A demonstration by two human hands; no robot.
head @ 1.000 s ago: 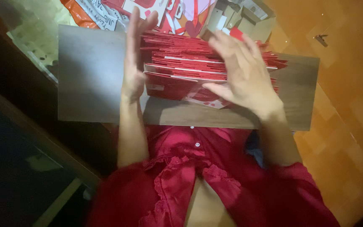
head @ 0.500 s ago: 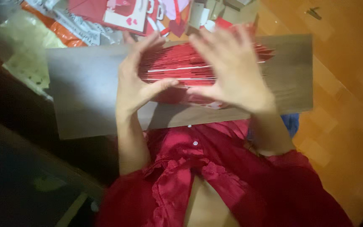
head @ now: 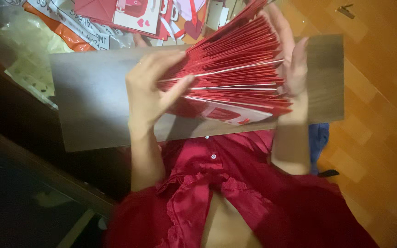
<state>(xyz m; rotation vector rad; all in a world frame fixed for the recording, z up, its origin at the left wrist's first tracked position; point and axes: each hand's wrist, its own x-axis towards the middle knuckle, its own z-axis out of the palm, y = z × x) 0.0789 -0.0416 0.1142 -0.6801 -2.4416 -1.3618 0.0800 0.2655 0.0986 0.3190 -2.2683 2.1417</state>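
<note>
Two bare hands work over a long grey-brown wooden board (head: pixel 97 105) that runs across the middle of the frame, resting over the lap of a person in a dark red ruffled garment (head: pixel 235 197) that fills the lower centre. Right of the board, orange-brown floor tiles (head: pixel 382 92) take up the right side of the frame; a dark, blurred area fills the lower left.

Above the board, right of centre, sits a thick stack of red cards (head: pixel 235 78), fanned so that their edges spread out toward the left while the cards bunch together on the right. The lowest card shows a pale front with small red shapes, toward the bottom edge of the stack.

The right hand (head: pixel 290 69) stands at the right end of the stack, palm against the bunched edges and fingers reaching up behind the cards toward the top of the frame, closed on the stack. The left hand (head: pixel 150 92) lies left of centre, over the board, its fingers curled onto the fanned edges and its thumb pressed in among the cards, so that it grips part of the fan.

Along the top edge, beyond the board, lies a jumble of loose red and white cards (head: pixel 134 11), with crumpled plastic wrapping (head: pixel 47 32) in the upper left.
</note>
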